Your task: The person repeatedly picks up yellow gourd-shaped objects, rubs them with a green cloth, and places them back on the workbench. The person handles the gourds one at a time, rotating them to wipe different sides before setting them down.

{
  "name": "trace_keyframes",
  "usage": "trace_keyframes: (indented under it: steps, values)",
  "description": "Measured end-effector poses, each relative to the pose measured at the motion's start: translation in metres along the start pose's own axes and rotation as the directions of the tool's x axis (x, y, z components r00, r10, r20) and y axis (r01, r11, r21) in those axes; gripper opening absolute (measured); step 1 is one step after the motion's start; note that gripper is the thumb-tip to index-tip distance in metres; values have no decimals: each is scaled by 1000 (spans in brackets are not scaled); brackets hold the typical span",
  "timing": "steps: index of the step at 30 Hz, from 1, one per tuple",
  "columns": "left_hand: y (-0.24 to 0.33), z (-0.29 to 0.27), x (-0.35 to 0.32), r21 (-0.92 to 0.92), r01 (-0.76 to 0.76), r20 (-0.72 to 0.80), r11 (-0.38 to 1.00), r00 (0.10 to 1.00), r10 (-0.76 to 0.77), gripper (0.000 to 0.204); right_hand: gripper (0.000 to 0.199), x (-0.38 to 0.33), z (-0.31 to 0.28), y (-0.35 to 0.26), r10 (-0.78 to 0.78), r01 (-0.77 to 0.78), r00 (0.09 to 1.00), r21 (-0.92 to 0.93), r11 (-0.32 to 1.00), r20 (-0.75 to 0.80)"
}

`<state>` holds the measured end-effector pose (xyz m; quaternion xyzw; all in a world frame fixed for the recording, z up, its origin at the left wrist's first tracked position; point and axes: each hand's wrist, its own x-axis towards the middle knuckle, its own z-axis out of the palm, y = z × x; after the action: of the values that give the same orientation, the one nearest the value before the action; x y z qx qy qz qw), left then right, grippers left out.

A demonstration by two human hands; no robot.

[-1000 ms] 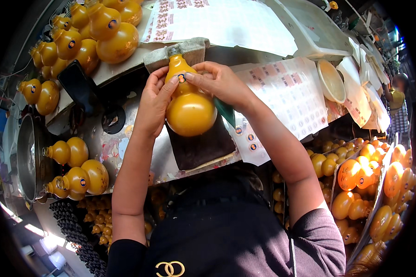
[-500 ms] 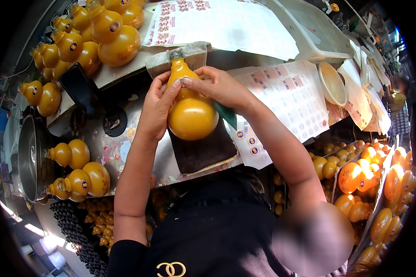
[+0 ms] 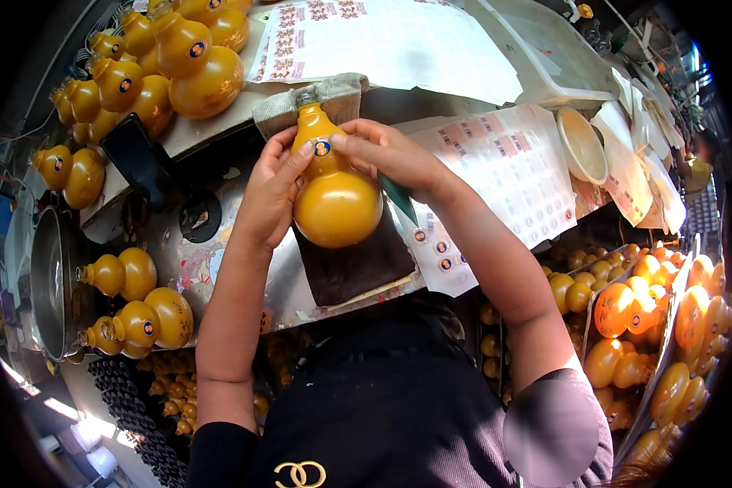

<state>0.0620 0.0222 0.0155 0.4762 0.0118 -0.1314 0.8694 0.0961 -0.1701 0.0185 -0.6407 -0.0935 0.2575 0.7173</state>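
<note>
A glossy yellow gourd-shaped bottle (image 3: 339, 210) stands tilted in front of me, its clear glass neck resting against a folded grey cloth (image 3: 346, 91). My left hand (image 3: 275, 187) is closed round its left side, thumb on the upper bulb. From the right, my right hand (image 3: 390, 159) grips the upper bulb, thumb beside a small round blue-and-orange sticker (image 3: 322, 149). A green pointed flat piece (image 3: 398, 201) sticks out beneath my right hand; its other end is hidden. Under the bottle lies a dark brown pad (image 3: 354, 268).
Several yellow gourd bottles (image 3: 207, 81) crowd the back left, with more (image 3: 138, 321) at the left edge. A black phone (image 3: 134, 159) stands on a holder. A sticker sheet (image 3: 504, 187) lies right, near a shallow bowl (image 3: 582, 146). Crates of gourd bottles (image 3: 626, 309) sit lower right.
My thumbs have moved apart, and the round sticker they covered now shows on the bottle's upper bulb. Both hands still hold the bottle in nearly the same place.
</note>
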Motion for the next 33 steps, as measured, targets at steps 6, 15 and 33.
trace_keyframes:
  steps: [6,15,33]
  values:
    - [-7,0,3,121,-59,-33,991,997,63,45,55,5,8,3,-70,60,995,-142,988,-68]
    - [-8,-1,0,98,-50,-3,994,999,50,48,54,5,5,10,-97,96,994,-31,995,-50]
    - [1,-2,4,47,23,18,999,1000,-24,45,68,6,11,2,-111,58,987,-384,922,-116]
